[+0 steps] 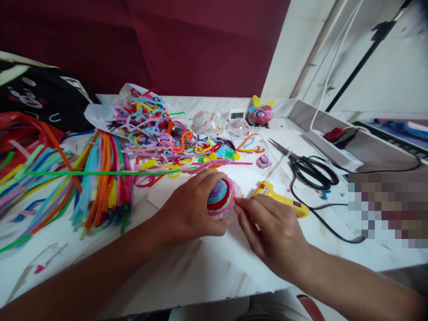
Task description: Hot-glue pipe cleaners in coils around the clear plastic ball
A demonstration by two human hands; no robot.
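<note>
On the table (190,272), a pipe-cleaner heap (143,120) lies at the ball's eleven o'clock. Left grip (189,205), nine o'clock, curls around the striped ball (221,198); right grip (276,227), four o'clock, meets its edge, pinch unclear. Coils probably want steady turning, snug pressing.

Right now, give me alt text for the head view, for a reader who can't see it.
A person's left hand grips a round craft piece striped purple, blue, red and pink, while the right hand works at its edge. On the white table around them are a yellow glue gun, black-handled scissors and heaps of colorful pipe cleaners.
</note>
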